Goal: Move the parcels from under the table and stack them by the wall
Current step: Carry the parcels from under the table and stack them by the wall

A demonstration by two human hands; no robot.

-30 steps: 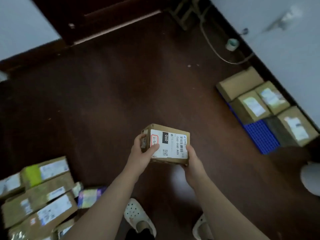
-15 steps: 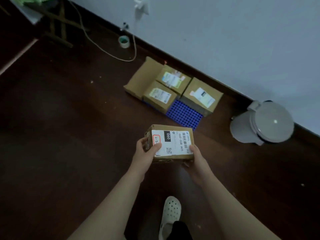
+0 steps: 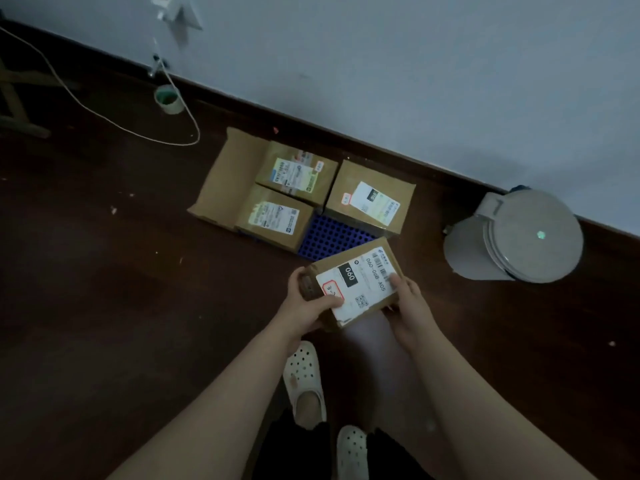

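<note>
Gripping one labelled parcel (image 3: 353,282) from both sides, the left hand (image 3: 306,308) and right hand (image 3: 410,306) are holding it above the dark floor (image 3: 104,306).

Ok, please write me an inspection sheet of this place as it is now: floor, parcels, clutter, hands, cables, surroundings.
Surface: dark wooden floor, a few small crumbs on it.
Job's things: held parcel with a white label; three labelled parcels and a plain flat box on a blue mat by the wall.
Clutter: tape roll; round grey bin.
Grippers: left hand and right hand grip the held parcel.
Cables: pale cable loops across the floor.
Surroundings: wall socket; wooden frame at left.
</note>
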